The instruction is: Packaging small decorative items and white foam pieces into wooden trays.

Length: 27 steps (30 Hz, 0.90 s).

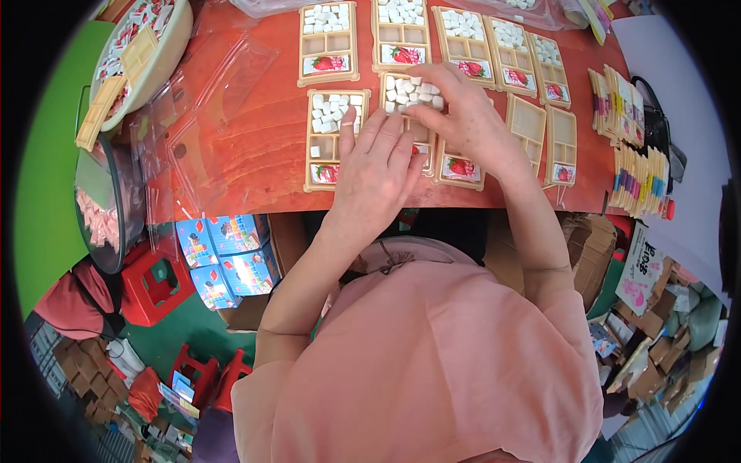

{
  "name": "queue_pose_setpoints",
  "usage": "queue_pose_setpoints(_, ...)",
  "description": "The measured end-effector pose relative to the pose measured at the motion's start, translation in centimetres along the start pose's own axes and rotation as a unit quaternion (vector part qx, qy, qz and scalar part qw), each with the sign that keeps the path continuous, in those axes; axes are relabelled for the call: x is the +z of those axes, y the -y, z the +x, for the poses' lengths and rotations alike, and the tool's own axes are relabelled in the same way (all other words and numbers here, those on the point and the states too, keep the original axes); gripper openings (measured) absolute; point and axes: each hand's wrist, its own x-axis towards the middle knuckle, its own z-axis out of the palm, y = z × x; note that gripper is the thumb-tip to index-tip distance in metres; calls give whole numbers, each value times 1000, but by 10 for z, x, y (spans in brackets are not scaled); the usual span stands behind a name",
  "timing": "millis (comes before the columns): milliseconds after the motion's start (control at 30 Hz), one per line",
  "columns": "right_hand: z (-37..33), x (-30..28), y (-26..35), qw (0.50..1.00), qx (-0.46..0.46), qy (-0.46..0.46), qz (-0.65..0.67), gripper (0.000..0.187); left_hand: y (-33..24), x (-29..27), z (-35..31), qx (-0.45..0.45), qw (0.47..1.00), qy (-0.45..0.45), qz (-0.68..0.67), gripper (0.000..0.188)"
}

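Hands are both down on the red table (pixel 255 116), working over one beige compartment tray (pixel 409 104) in the front row. That tray sits straight ahead of the person, its upper compartment heaped with small white cubes (pixel 409 91). The right hand (pixel 463 116) arches over the tray from the right, fingers (pixel 432 77) curled down and spread across the top of the pile, fingertips touching the cubes; whether any cube is actually pinched between them cannot be told from here. The left hand (pixel 378 166) lies flat and loosely open over the tray's lower half, palm down, covering it, with nothing visibly held. Its thumb (pixel 347 123) points up along the gap beside the neighbouring tray (pixel 333 139) on the left, which also carries white cubes up top and a strawberry picture card at its near end.

Just right of the hands, two empty trays (pixel 544 135) stand side by side. Behind, a back row of filled trays (pixel 424 35) runs across the table. Far left, a round bowl (pixel 166 46) holds more trays and small packets, clear plastic bags (pixel 201 116) sprawl beside it, and stacks of colourful cards (pixel 637 177) sit at the table's right end.
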Motion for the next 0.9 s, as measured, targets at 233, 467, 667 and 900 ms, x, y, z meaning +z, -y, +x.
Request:
queue_pose_setpoints(233, -5, -7, -5, 993, 86, 14, 75, 20, -1, 1, 18, 19, 1000, 6, 10, 38)
queue_pose_setpoints(467, -16, -21, -8, 981, 160, -11, 113, 14, -4, 4, 20, 2, 998, 42, 44, 46)
queue_pose_setpoints(667, -21, -7, -4, 996, 87, 3, 18, 14, -8, 16, 21, 27, 996, 58, 64, 53)
queue_pose_setpoints(900, -10, -15, -3, 995, 85, 34, 26, 16, -1, 9, 19, 5, 1000, 24, 7, 49)
